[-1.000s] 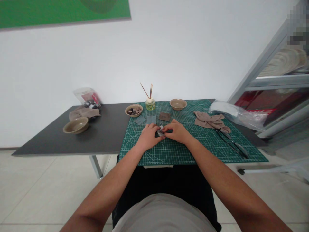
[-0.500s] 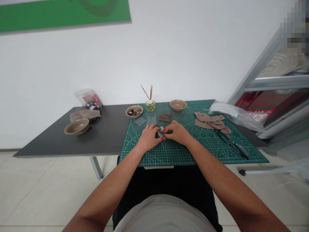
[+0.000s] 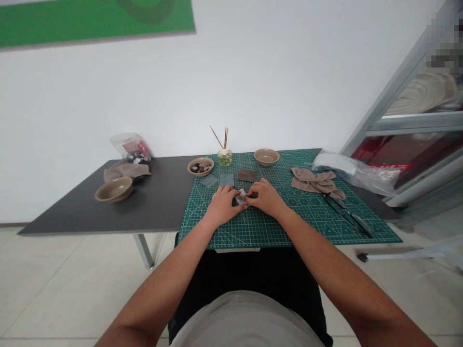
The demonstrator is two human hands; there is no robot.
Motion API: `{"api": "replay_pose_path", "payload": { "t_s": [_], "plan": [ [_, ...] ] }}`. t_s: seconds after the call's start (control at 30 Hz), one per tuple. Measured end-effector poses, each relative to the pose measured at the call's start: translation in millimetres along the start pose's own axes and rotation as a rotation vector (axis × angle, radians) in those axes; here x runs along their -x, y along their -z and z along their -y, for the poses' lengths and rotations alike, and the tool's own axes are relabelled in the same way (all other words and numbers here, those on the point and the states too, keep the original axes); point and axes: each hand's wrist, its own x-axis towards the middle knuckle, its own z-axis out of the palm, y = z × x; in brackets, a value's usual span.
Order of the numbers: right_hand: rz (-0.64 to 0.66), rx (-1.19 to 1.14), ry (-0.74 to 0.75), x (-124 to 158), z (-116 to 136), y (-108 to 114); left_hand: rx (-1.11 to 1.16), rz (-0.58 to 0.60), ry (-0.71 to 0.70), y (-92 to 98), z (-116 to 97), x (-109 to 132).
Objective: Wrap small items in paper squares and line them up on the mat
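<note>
Between my hands, low over the green cutting mat (image 3: 235, 233), is a small crumpled whitish-grey piece (image 3: 241, 197); its kind I cannot make out. My left hand (image 3: 223, 204) grips its left side, thumb along the near edge. My right hand (image 3: 266, 196) pinches the right side with thumb and forefinger. Just beyond the fingers lie two grey sandpaper-like squares, the grey square (image 3: 226, 180) in the middle and the tilted grey square (image 3: 209, 181) to its left. A brown square (image 3: 246, 175) rests behind my right hand.
A bowl of stones (image 3: 200, 166), a reed diffuser (image 3: 224, 157) and another bowl (image 3: 266, 157) stand along the back. At right lie a brown cloth (image 3: 314, 180), glasses (image 3: 349, 217) and a plastic bag (image 3: 354, 171). Leftward are a tan bowl (image 3: 114, 190) and a clear jar (image 3: 130, 147).
The fingers of my right hand have shifted slightly on the whitish-grey piece, and more of it shows. Both hands stay in nearly the same place.
</note>
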Motion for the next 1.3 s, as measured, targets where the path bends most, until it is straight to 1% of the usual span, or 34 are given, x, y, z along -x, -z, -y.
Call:
{"api": "replay_pose_path", "payload": {
  "t_s": [0.03,0.17,0.2,0.33,0.4,0.47,0.63,0.8,0.97,1.1,1.17,1.27,1.3],
  "plan": [
    [0.005,-0.006,0.012,-0.1,0.6,0.4,-0.002,0.001,0.003,0.0,0.0,0.1],
    [0.114,-0.1,0.098,-0.4,0.1,0.8,-0.012,0.001,0.0,-0.7,0.5,0.5],
    [0.11,-0.09,0.092,-0.5,-0.5,0.3,-0.013,-0.001,-0.005,-0.9,0.7,0.7],
    [0.006,0.031,-0.006,-0.5,-1.6,-2.8,-0.021,-0.016,-0.021,-1.7,1.2,1.1],
    [-0.01,0.06,-0.035,-0.5,-0.9,-3.4,-0.022,-0.016,-0.016,-2.0,1.1,1.1],
    [0.004,0.065,-0.033,-0.5,-0.2,-2.8,-0.021,-0.009,-0.005,-2.2,0.9,0.8],
    [0.09,-0.038,0.064,-0.4,-1.7,-0.7,-0.023,-0.002,0.002,-1.0,0.2,0.6],
    [0.021,0.022,-0.008,-2.2,-3.3,-2.3,-0.027,0.003,0.0,-0.5,-0.7,0.5],
    [0.087,-0.046,0.061,-1.9,-0.9,-0.9,-0.024,0.003,0.003,-0.7,-0.9,0.2],
    [0.026,-0.012,-0.013,-2.2,-1.6,-0.7,-0.028,0.005,-0.006,-0.7,-0.7,0.3],
    [0.042,-0.019,-0.004,-2.7,-2.4,-1.1,-0.026,0.004,-0.006,-0.6,-0.6,0.3],
    [0.098,-0.066,0.047,-2.6,-3.1,-1.2,-0.023,0.004,0.0,0.0,-1.0,0.3],
    [0.092,-0.068,0.043,-2.4,-3.1,-1.2,-0.022,0.006,0.002,0.3,-1.3,0.4]
  ]
}}
